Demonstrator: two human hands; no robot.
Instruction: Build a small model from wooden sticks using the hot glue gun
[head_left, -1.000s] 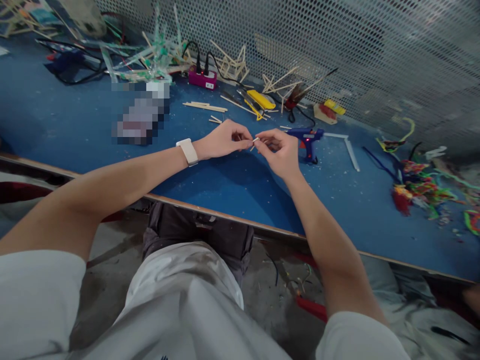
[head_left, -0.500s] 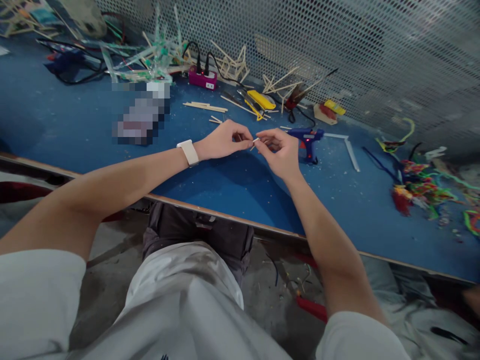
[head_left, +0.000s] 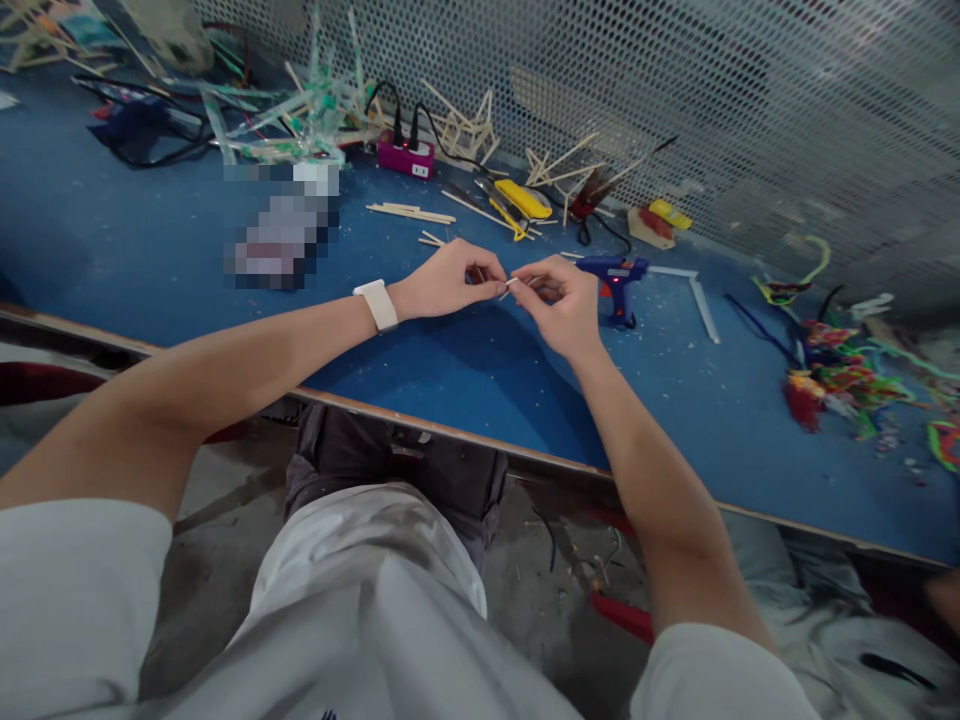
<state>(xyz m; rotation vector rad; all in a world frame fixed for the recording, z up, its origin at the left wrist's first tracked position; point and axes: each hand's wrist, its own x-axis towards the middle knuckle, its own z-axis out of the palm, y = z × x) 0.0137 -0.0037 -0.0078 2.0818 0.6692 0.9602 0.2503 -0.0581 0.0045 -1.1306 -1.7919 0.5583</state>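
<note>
My left hand point(head_left: 459, 280) and my right hand point(head_left: 561, 300) meet above the blue table point(head_left: 465, 375), each with its fingers pinched. Between the fingertips are short thin wooden sticks point(head_left: 512, 283), mostly covered by the fingers; how they are joined is too small to tell. Just beyond my right hand lies a blue glue gun point(head_left: 619, 285) with a small red light. Past my left hand are short stick pieces point(head_left: 432, 240) and a small pile of longer wooden sticks point(head_left: 411, 213).
A yellow cutter point(head_left: 523, 200) and a purple power adapter point(head_left: 406, 155) with plugged cords lie along the back by the mesh panel point(head_left: 675, 90). Stick frames point(head_left: 461, 125) stand there too. Colourful tangled strands point(head_left: 840, 370) are at right, a blurred-out phone-like object point(head_left: 277, 235) at left.
Almost nothing differs. My right fingertips have shifted very slightly with the sticks, while my left hand stays in place.
</note>
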